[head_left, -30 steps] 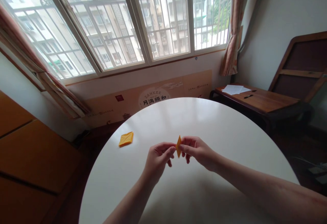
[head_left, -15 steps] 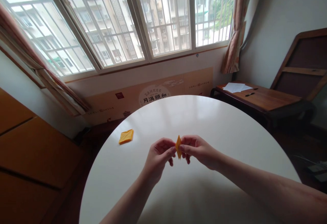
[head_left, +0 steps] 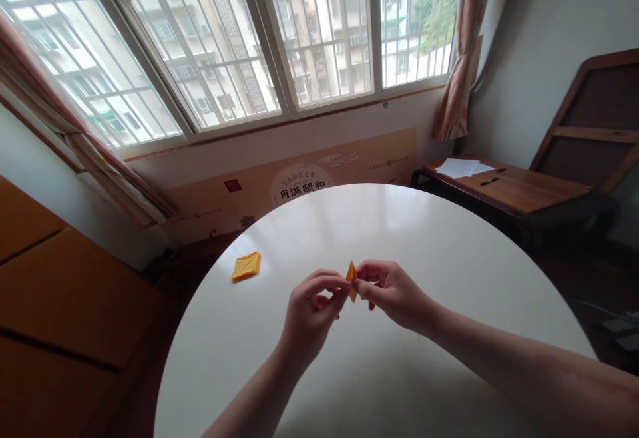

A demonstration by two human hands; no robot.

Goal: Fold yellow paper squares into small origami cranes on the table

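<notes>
A small folded piece of orange paper (head_left: 352, 276) is held just above the round white table (head_left: 424, 251), pinched from both sides. My left hand (head_left: 312, 311) grips its left edge with thumb and forefinger, the other fingers curled. My right hand (head_left: 392, 291) pinches its right edge the same way. Most of the paper is hidden between the fingertips. A second folded orange paper (head_left: 246, 266) lies flat on the table near its left edge, apart from both hands.
A dark wooden side table (head_left: 519, 192) with white sheets (head_left: 462, 168) and a pen (head_left: 489, 181) stands at the right. A printed cardboard panel (head_left: 299, 185) leans on the wall under the barred window. Orange-brown boards (head_left: 64, 291) lie at the left.
The two hands have drawn closer round the orange paper, which now tilts and shows less. The view has shifted slightly downward.
</notes>
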